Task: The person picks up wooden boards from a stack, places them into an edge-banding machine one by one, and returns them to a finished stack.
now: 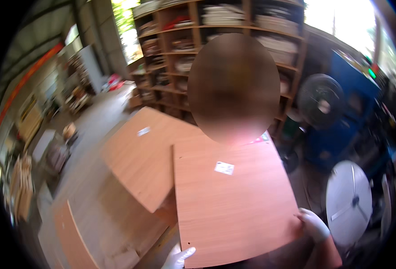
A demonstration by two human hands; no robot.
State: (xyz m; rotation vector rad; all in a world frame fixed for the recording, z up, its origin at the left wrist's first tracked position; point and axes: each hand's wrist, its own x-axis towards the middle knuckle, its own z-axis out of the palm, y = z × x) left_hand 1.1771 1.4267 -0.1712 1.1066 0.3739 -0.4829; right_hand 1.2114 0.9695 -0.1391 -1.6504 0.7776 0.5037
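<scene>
Between my two hands is a large wood-grain panel (238, 206) with a small white label (224, 168) and a few dark holes near its corners. My left hand (178, 258), in a white glove, grips the near left corner, its thumb on top. At the right edge, near the other near corner, my gloved right hand (313, 224) is closed on the panel, the fingers partly hidden below. A second wood-grain panel (139, 152), also labelled, lies beyond it to the left, partly covered. Another person, blurred out, is at the panel's far end; their hands cannot be made out.
Shelves (193, 27) full of stacked pieces stand at the back. On the right are a black fan (322, 101), a blue machine (341, 125) and a round pale disc (349, 203). A narrow board (72, 235) is at the lower left, with wood stacks (23, 184) farther left.
</scene>
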